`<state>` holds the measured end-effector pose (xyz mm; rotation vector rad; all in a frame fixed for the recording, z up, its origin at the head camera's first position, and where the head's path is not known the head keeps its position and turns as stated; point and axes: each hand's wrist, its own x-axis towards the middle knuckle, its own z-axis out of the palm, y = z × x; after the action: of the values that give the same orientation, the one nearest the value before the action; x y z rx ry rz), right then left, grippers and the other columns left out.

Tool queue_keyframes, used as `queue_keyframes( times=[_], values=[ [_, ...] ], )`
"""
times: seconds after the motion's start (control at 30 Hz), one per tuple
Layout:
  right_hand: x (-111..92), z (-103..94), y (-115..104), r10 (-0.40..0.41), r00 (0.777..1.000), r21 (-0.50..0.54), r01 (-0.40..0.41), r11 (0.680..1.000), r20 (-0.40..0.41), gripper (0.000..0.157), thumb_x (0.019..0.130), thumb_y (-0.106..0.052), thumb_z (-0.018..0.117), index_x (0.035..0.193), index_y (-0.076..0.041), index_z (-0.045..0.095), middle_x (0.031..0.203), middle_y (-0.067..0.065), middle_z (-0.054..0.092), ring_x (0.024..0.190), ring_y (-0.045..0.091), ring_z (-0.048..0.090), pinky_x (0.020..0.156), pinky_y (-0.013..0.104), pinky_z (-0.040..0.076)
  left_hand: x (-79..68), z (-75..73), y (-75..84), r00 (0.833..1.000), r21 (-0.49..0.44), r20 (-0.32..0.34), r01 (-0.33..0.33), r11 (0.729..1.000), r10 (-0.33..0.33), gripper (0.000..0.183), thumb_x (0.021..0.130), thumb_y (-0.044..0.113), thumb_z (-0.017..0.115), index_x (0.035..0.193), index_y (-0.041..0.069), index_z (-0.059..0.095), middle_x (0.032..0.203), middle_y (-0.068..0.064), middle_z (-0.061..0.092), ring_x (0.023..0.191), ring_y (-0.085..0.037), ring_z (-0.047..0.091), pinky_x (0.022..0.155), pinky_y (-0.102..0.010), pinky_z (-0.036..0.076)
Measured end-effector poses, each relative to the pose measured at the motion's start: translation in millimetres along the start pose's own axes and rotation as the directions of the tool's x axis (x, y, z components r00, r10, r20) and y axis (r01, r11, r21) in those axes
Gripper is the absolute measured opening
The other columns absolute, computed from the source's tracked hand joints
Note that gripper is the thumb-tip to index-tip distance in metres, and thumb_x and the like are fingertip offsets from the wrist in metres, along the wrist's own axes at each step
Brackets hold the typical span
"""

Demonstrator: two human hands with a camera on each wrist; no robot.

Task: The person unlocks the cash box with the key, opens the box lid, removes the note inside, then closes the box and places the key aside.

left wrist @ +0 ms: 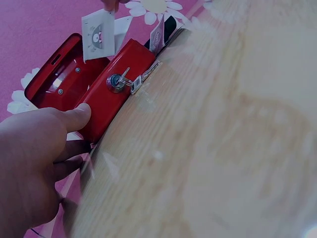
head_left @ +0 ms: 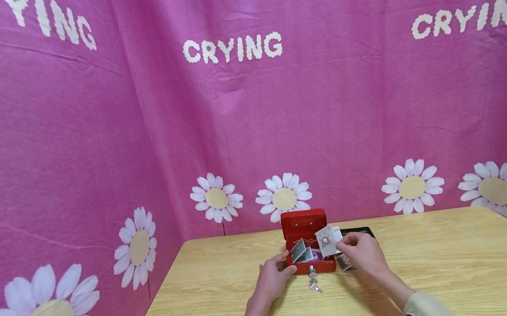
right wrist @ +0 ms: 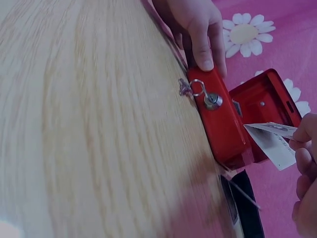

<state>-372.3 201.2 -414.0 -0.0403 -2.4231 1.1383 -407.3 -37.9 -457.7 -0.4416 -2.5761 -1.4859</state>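
Note:
A small red cash box (head_left: 313,267) stands on the table with its lid (head_left: 304,221) raised. Keys on a ring (head_left: 315,286) hang from the lock at its front. My left hand (head_left: 272,279) grips the box's left end, thumb on the front corner and fingers round the side, as the left wrist view (left wrist: 34,153) shows. Above the box's right end, my right hand (head_left: 365,253) pinches a folded, pale printed paper (head_left: 326,241) between thumb and fingers; a round emblem shows on it. Folded greenish papers (head_left: 298,250) stick up inside the box at the left.
A flat black case (head_left: 360,230) lies right of the box, partly behind my right hand. Another printed paper (head_left: 344,262) is beside the box there. The wooden table (head_left: 457,260) reaches to a pink curtain (head_left: 333,117) with daisies at the back and left.

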Motion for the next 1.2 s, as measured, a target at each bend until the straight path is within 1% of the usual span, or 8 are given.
queue_keyframes(
  times=[0.17, 0.27, 0.53, 0.77, 1.0, 1.2],
  values=[
    [-1, -4.0, 6, 0.017, 1.000, 0.015, -0.017, 1.000, -0.005, 0.010, 0.083, -0.017, 0.068, 0.080, -0.008, 0.072, 0.068, -0.002, 0.061, 0.065, 0.012, 0.049, 0.059, 0.024, 0.039, 0.0, 0.9, 0.4, 1.000, 0.004, -0.001, 0.002, 1.000, -0.002, 0.050, 0.092, 0.019, 0.070, 0.138, 0.006, 0.058, 0.131, -0.013, 0.067, 0.131, -0.032, 0.056, 0.119, -0.069, 0.003],
    [-2, -6.0, 7, 0.027, 1.000, 0.027, -0.027, 0.999, -0.008, 0.011, 0.083, -0.018, 0.068, 0.080, -0.008, 0.071, 0.067, -0.002, 0.059, 0.065, 0.012, 0.048, 0.058, 0.024, 0.038, 0.4, 0.5, -0.4, 1.000, 0.006, -0.003, -0.013, 1.000, 0.013, 0.049, 0.092, 0.019, 0.071, 0.138, 0.005, 0.059, 0.130, -0.014, 0.067, 0.130, -0.032, 0.057, 0.118, -0.070, 0.003],
    [-2, -8.6, 15, 0.053, 0.998, 0.019, -0.053, 0.998, -0.019, 0.014, 0.085, -0.021, 0.070, 0.079, -0.008, 0.070, 0.069, -0.001, 0.060, 0.068, 0.013, 0.050, 0.061, 0.025, 0.039, 0.0, 0.4, 0.8, 1.000, -0.007, 0.006, -0.023, 1.000, 0.023, 0.049, 0.092, 0.018, 0.070, 0.138, 0.004, 0.058, 0.130, -0.015, 0.067, 0.128, -0.032, 0.058, 0.118, -0.070, 0.003],
    [-3, -13.8, 17, 0.090, 0.996, 0.037, -0.089, 0.995, -0.028, 0.017, 0.086, -0.024, 0.069, 0.080, -0.008, 0.070, 0.069, -0.001, 0.060, 0.067, 0.013, 0.050, 0.062, 0.026, 0.040, -0.5, 1.0, 2.1, 1.000, -0.007, 0.008, 0.015, 1.000, -0.015, 0.049, 0.093, 0.021, 0.069, 0.139, 0.008, 0.058, 0.133, -0.012, 0.065, 0.132, -0.031, 0.056, 0.120, -0.068, 0.003],
    [-5, -18.8, 26, 0.130, 0.990, 0.061, -0.126, 0.990, -0.061, 0.019, 0.088, -0.024, 0.068, 0.080, -0.007, 0.069, 0.070, -0.002, 0.058, 0.069, 0.013, 0.049, 0.063, 0.025, 0.039, 0.2, 2.0, 0.9, 1.000, 0.001, 0.005, 0.022, 1.000, -0.022, 0.048, 0.093, 0.020, 0.069, 0.139, 0.009, 0.058, 0.134, -0.012, 0.065, 0.132, -0.031, 0.055, 0.120, -0.067, 0.004],
    [-5, -23.9, 31, 0.147, 0.988, 0.084, -0.142, 0.986, -0.056, 0.022, 0.089, -0.026, 0.067, 0.080, -0.006, 0.067, 0.069, -0.003, 0.057, 0.068, 0.013, 0.048, 0.062, 0.025, 0.039, -0.1, 1.0, 0.8, 1.000, 0.001, 0.004, 0.031, 1.000, -0.031, 0.048, 0.094, 0.019, 0.068, 0.139, 0.010, 0.058, 0.134, -0.012, 0.065, 0.133, -0.031, 0.054, 0.120, -0.067, 0.003]
  ],
)
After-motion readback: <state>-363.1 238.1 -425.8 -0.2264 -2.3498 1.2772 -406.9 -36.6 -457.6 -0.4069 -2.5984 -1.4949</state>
